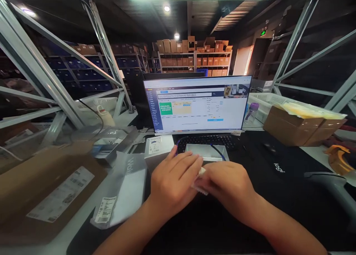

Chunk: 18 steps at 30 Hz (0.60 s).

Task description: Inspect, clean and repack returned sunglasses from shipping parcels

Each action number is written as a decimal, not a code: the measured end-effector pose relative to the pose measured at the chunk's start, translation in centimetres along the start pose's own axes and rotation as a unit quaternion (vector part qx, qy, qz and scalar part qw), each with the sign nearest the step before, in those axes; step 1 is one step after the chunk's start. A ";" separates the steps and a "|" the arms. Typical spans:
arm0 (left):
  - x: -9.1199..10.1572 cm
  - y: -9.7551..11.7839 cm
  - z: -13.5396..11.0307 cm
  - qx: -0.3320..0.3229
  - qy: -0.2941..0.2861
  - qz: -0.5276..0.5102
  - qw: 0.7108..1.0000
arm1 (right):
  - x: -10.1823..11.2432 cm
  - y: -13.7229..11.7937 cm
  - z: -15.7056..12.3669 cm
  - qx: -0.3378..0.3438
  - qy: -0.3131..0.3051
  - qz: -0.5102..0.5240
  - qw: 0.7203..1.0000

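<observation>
My left hand [172,177] and my right hand [230,179] meet over the desk mat, fingers closed around a small crinkled plastic packet [200,188]. Only its serrated lower edge and a pale bit between the fingers show; the rest is hidden by my hands. Just beyond them an open white box [198,150] has a dark blue cable [219,152] at its rim. To its left, beside my left fingers, stands a white carton [158,146] with a printed label. A clear plastic bag [119,192] with a barcode label lies left of my left forearm.
A monitor [194,110] stands behind a black keyboard [222,140]. At the left is a large brown carton [47,188]. On the right are an open cardboard box [294,127], a mouse [269,148], a tape dispenser [338,159] and a grey handheld scanner [328,179]. Metal shelf posts flank the desk.
</observation>
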<state>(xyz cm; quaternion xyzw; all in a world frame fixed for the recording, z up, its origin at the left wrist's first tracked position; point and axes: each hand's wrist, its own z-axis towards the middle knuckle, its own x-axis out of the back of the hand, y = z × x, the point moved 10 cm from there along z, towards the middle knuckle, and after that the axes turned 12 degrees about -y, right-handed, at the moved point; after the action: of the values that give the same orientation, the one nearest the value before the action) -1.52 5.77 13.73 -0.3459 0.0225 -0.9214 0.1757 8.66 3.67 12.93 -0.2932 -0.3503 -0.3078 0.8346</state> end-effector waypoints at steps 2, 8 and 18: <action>0.7 0.0 -0.2 0.000 0.027 0.012 1.000 | 0.7 1.1 -0.1 -0.022 -0.031 0.084 0.996; 1.9 -1.3 -0.5 0.082 0.074 -0.090 0.990 | 2.7 5.4 -1.1 -0.063 -0.154 0.279 0.946; -1.0 -3.2 -0.5 0.184 -0.012 -0.121 0.975 | 3.4 8.9 -0.5 -0.133 -0.038 0.382 0.914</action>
<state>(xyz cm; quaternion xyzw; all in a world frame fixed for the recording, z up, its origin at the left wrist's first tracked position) -2.15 9.05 13.27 -0.3190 -0.1920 -0.9198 0.1238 17.22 7.95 12.84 -0.5245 -0.1984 0.0022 0.8280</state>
